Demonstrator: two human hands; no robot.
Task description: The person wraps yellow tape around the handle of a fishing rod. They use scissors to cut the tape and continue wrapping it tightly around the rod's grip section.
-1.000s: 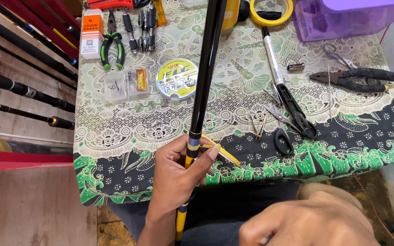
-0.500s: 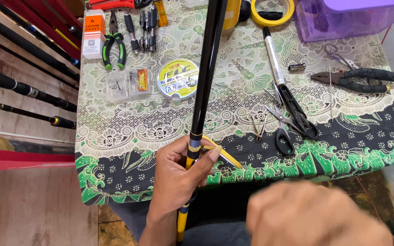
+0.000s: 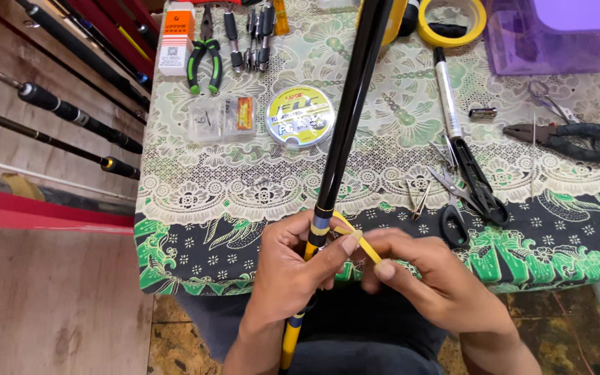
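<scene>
Patterned cloth (image 3: 196, 201) covers the table under pliers (image 3: 203, 52), a line spool (image 3: 301, 116) and scissors (image 3: 467, 187). At its near edge the left hand (image 3: 289, 267) is closed round the rod (image 3: 345, 132) — long axis running up and away — while the right hand (image 3: 428, 278) pinches the yellow tape (image 3: 357, 236) leading off the rod toward it (thumb and forefinger tight). The rod's butt is cut off below — the wrap's far side is hidden.

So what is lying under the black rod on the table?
Under the black rod the patterned tablecloth shows, with the round line spool beside it. The left hand hides the lower part.
</scene>
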